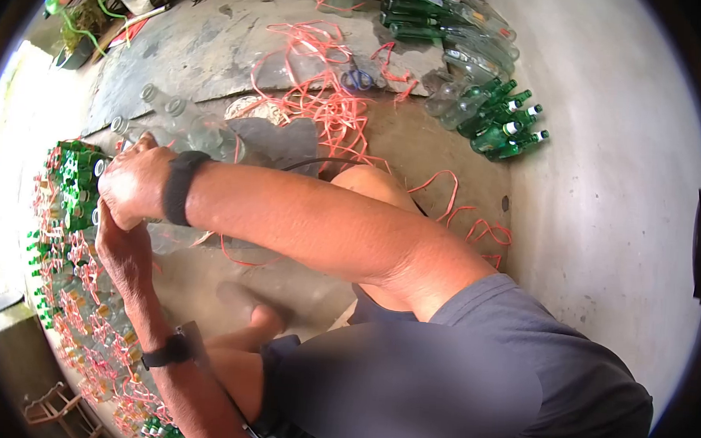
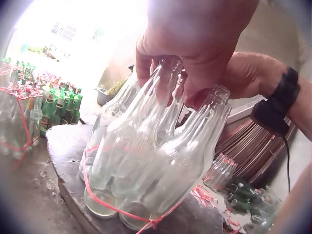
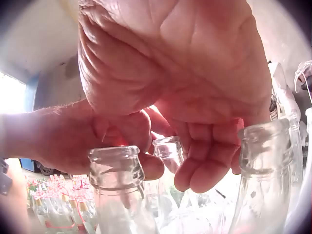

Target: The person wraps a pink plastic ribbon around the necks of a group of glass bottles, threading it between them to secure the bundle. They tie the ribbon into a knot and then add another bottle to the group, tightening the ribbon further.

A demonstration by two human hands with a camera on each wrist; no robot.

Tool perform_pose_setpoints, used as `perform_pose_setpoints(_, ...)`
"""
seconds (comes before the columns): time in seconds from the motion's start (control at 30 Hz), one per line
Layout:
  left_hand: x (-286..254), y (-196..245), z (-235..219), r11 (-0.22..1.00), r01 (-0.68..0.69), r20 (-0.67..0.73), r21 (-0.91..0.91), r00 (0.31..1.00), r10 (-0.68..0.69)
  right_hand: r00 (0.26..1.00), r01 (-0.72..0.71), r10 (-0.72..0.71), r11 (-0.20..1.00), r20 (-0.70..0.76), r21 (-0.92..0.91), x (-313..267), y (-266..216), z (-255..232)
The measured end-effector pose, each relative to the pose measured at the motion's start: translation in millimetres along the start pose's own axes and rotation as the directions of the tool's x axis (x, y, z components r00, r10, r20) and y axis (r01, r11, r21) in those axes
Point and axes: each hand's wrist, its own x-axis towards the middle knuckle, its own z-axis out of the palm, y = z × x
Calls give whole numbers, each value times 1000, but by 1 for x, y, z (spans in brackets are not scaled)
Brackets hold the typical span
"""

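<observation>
Clear glass bottles (image 2: 141, 146) stand in a bundle on a dark board (image 2: 63, 151), with pink plastic string (image 2: 100, 202) knotted round their lower bodies. In the head view, my hands meet over the bottle necks. My left hand (image 1: 124, 251) grips a bottle neck (image 2: 168, 73) between its fingers, seen from close up in the left wrist view. Beside it, my right hand (image 1: 137, 182) reaches down among the necks with bent fingers (image 3: 197, 175). I cannot tell whether those fingers hold anything. Two bottle mouths (image 3: 114, 153) rise in front of the right palm.
Many bottles tied with pink string (image 1: 85, 300) crowd the left side. Loose pink string (image 1: 317, 98) lies tangled on the floor near blue-handled scissors (image 1: 358, 80). Green bottles (image 1: 506, 124) lie by the pale wall (image 1: 607, 153). A potted plant (image 1: 78, 46) stands at the upper left.
</observation>
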Motion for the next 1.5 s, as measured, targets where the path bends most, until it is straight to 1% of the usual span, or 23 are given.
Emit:
perform_pose_setpoints(0.03,1,-3,1,1000,22,2,3,1000,-22,999,-23,24,1000,30,-20,3,-1,-1)
perform_pose_setpoints(0.07,2,-4,2,1000,3,-11,9,1000,-3,998,27,-25,999,-53,31,-2,3,5)
perform_pose_setpoints(0.2,5,-15,5,997,9,-13,83,1000,-8,992,10,-18,998,-125,-65,0,-1,7)
perform_pose_setpoints(0.3,4,-22,9,1000,-23,-28,12,999,23,978,23,-50,991,-202,-132,-11,1,-6)
perform_pose_setpoints(0.37,8,-35,12,998,56,-4,23,998,-56,954,24,-56,993,-294,-113,-17,4,-18)
perform_pose_setpoints(0.43,11,-23,10,975,153,0,164,988,-155,921,30,-64,995,-383,-96,-25,12,-36)
perform_pose_setpoints(0.5,8,-11,12,980,117,-16,161,993,-116,867,-28,-32,993,-497,-113,-38,29,-56)
perform_pose_setpoints(0.57,7,-3,12,987,102,-52,124,994,-96,899,-36,14,998,-438,-42,-94,52,-98)
perform_pose_setpoints(0.63,6,-4,13,988,78,-57,133,996,-71,663,184,-224,974,-715,-134,-100,119,-96)
perform_pose_setpoints(0.7,8,-5,12,992,47,-43,118,998,-42,854,-49,33,999,-519,-18,-130,163,-123)
perform_pose_setpoints(0.73,8,-5,12,991,63,-31,118,998,-60,631,205,-84,977,-771,61,-167,186,-108)
perform_pose_setpoints(0.77,8,-3,11,991,69,-36,118,997,-65,781,-299,268,954,-564,40,-186,192,-132)
perform_pose_setpoints(0.8,8,1,10,987,80,-33,136,997,-76,796,-288,305,951,-522,116,-209,218,-128)
perform_pose_setpoints(0.83,8,2,9,984,92,-29,155,996,-89,832,-342,280,938,-478,-46,-227,266,-120)
perform_pose_setpoints(0.87,8,0,11,988,89,-39,130,996,-84,781,-477,412,879,-468,-22,-247,302,-111)
perform_pose_setpoints(0.9,8,-1,11,986,96,-44,133,995,-91,719,-559,448,827,-532,-60,-271,336,-98)
perform_pose_setpoints(1.0,8,-4,12,993,80,-37,92,996,-77,532,-799,660,599,-531,-56,-338,385,-81)
perform_pose_setpoints(1.07,7,-6,13,993,71,-54,94,996,-67,527,-775,558,626,-641,-92,-372,423,-61)
perform_pose_setpoints(1.17,6,-4,13,995,54,-61,89,997,-48,498,-812,584,573,-641,-109,-401,462,-47)
perform_pose_setpoints(1.23,7,-2,14,995,51,-51,89,998,-46,495,-836,645,537,-582,-116,-402,467,-44)
perform_pose_setpoints(1.3,7,2,15,999,14,-79,51,997,-10,420,-901,734,409,-534,-147,-401,471,-41)
perform_pose_setpoints(1.4,6,5,15,999,38,-72,38,997,-35,392,-918,815,381,-428,-115,-396,485,-39)
perform_pose_setpoints(1.5,5,4,16,1000,13,-80,-22,997,-14,426,-904,818,405,-387,-137,-396,503,-32)
